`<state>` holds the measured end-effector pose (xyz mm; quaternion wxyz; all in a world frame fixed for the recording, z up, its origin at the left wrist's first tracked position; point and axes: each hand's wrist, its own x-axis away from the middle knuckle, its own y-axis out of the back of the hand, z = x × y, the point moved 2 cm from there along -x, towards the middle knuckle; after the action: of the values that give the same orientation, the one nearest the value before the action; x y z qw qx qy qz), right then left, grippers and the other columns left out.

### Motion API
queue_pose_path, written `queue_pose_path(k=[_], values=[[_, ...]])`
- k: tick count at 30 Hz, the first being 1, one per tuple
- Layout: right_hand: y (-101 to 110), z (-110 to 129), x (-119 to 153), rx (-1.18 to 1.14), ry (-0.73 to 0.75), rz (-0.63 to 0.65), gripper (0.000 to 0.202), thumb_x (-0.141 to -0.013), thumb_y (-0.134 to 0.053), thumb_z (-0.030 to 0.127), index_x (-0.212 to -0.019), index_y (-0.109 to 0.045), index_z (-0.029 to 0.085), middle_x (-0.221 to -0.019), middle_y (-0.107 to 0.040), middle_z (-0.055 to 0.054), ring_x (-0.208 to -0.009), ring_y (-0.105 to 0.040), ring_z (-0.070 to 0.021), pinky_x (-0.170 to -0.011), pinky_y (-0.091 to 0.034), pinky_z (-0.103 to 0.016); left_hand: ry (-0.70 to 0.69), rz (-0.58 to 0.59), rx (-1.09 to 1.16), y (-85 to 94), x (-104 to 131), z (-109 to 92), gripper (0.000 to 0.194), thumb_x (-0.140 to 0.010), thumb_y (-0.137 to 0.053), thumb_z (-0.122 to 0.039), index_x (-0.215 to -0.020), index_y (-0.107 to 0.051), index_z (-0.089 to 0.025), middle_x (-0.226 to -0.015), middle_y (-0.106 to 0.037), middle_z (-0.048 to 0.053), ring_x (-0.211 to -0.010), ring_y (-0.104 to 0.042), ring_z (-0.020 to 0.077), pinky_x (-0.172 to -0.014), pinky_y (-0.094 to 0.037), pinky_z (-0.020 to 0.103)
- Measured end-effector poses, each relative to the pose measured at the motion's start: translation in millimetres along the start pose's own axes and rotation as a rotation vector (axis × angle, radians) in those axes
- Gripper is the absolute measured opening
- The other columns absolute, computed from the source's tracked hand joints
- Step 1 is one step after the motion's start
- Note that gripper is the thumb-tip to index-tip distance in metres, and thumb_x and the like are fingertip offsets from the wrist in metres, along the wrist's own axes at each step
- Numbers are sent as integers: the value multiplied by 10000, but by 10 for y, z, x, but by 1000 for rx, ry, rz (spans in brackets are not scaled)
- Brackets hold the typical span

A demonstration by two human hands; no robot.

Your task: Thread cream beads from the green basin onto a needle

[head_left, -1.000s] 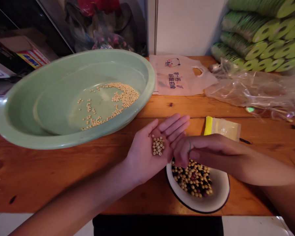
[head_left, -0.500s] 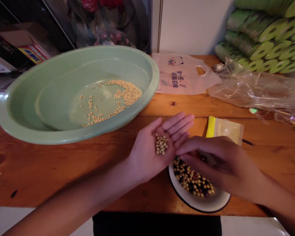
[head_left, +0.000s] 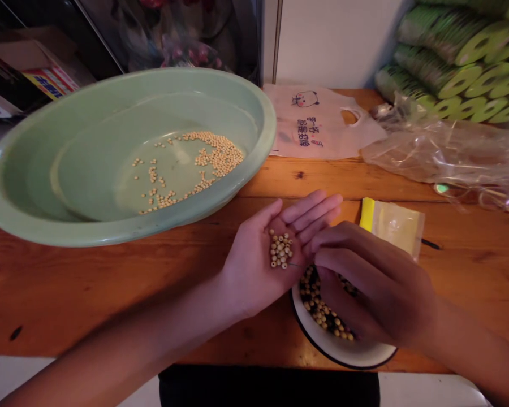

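My left hand (head_left: pixel 258 263) lies palm up with fingers stretched out, and several pale round beads (head_left: pixel 281 249) rest in its palm. Close to its fingers, my right hand (head_left: pixel 365 277) pinches a thin wire or needle (head_left: pixel 296 265) whose tip points at the beads. Under my right hand stands a white bowl (head_left: pixel 365 358) with a dark rim, holding pale and dark beads (head_left: pixel 322 314); the hand hides part of it. A large green basin (head_left: pixel 102 232) at the left holds many small pale beads (head_left: pixel 220 155).
Behind the bowl lies a small clear packet with a yellow edge (head_left: pixel 396 223). A printed plastic bag (head_left: pixel 322 127) and crumpled clear plastic (head_left: pixel 449 152) lie at the back of the wooden table (head_left: pixel 220 350). Green rolls (head_left: pixel 462 62) are stacked at the back right.
The thin wire or needle now shows beside the beads in my left palm. My right hand has turned slightly and covers more of the bowl. The view has shifted a little.
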<state>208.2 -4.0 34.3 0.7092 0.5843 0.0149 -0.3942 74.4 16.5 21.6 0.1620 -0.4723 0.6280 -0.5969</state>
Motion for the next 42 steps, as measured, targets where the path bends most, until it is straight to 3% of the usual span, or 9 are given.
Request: queue_pose_path(k=[6,14,20,24,27,32,42], values=[[-5,-15,-24,4,-38,9,140,-808,-459,39,-830,-469,176,-796,-571,-97,-768,-512,-199,-663,-476,-338,7,34,3,9,-5,2,495,-940,-287,-264,-1340,-469,-37,-1349,-556,154,-1272,-504,191,-1079,-356,267],[-5,-30,-12,8,-68,-5,124,-808,-469,42,-865,-485,151,-877,-549,-107,-833,-526,-202,-714,-481,-339,20,-1,14,-27,-6,-9,492,-935,-280,-265,-1287,-521,-19,-1302,-592,162,-1237,-539,187,-1061,-371,261],[-12,-35,-43,59,-103,-7,91,-843,-471,75,-894,-489,148,-934,-518,-116,-761,-537,-184,-615,-469,-335,49,-48,-35,-117,23,-19,539,-926,-183,-255,-1339,-480,-76,-1294,-611,104,-1300,-471,166,-1089,-325,290],[-35,-50,-47,51,-95,-15,104,-845,-464,77,-899,-489,162,-921,-534,-119,-821,-557,-212,-629,-488,-343,51,-54,-82,-126,29,-21,597,-909,-86,-216,-1351,-468,-97,-1325,-589,69,-1291,-476,140,-1090,-311,279],[-35,-50,-47,53,-62,-63,108,-843,-468,81,-895,-497,171,-901,-546,-115,-849,-564,-223,-679,-511,-371,44,-1,-94,-110,30,-22,556,-927,-174,-252,-1378,-419,-40,-1402,-510,112,-1312,-453,153,-1084,-310,243],[-36,-31,-66,114,-54,-59,101,-837,-462,72,-853,-538,136,-847,-553,-134,-777,-570,-227,-593,-500,-359,35,30,-87,-84,36,-17,550,-945,-224,-290,-1395,-392,-23,-1447,-451,135,-1343,-416,170,-1097,-294,238],[-19,-25,-41,252,-22,-81,133,-817,-504,39,-817,-618,108,-794,-636,-116,-724,-584,-228,-619,-487,-360,28,38,-26,8,3,-7,495,-954,-266,-297,-1320,-502,-62,-1353,-561,124,-1271,-502,166,-1075,-322,258]])
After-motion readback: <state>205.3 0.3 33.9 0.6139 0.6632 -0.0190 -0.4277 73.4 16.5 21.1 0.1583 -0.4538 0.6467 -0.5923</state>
